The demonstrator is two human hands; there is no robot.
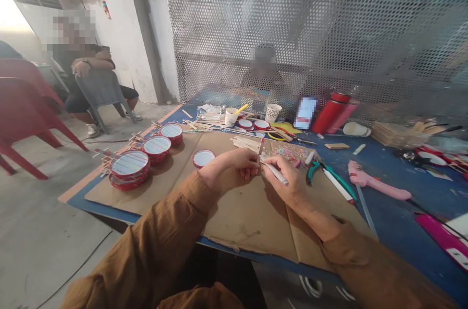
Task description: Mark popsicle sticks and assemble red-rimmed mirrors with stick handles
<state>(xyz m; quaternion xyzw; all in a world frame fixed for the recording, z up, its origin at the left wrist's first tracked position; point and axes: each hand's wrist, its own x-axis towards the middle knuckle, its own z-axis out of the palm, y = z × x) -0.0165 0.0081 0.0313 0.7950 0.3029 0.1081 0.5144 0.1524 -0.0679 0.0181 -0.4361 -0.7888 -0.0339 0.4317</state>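
Note:
My left hand (249,163) is closed and pinches a thin upright stick (261,147) over the cardboard. Between the fingers of my right hand (287,180) is a slim white pen-shaped tool (275,174), its tip close to the stick; I cannot tell if they touch. A small red-rimmed drum (204,158) with a white top lies just left of my left wrist. Beyond my hands are a pile of pale wooden sticks (248,143) and a heap of coloured rubber bands (287,152). Teal-handled pliers (334,177) and a white marker (338,185) lie right of my right hand.
Red drums (129,165) with sticks attached stand along the left edge of the cardboard (237,221). A pink glue gun (378,182), a red flask (329,114), a phone (305,113) and paper cups (272,113) occupy the blue table. A perforated metal screen (226,36) rises behind; a person sits left.

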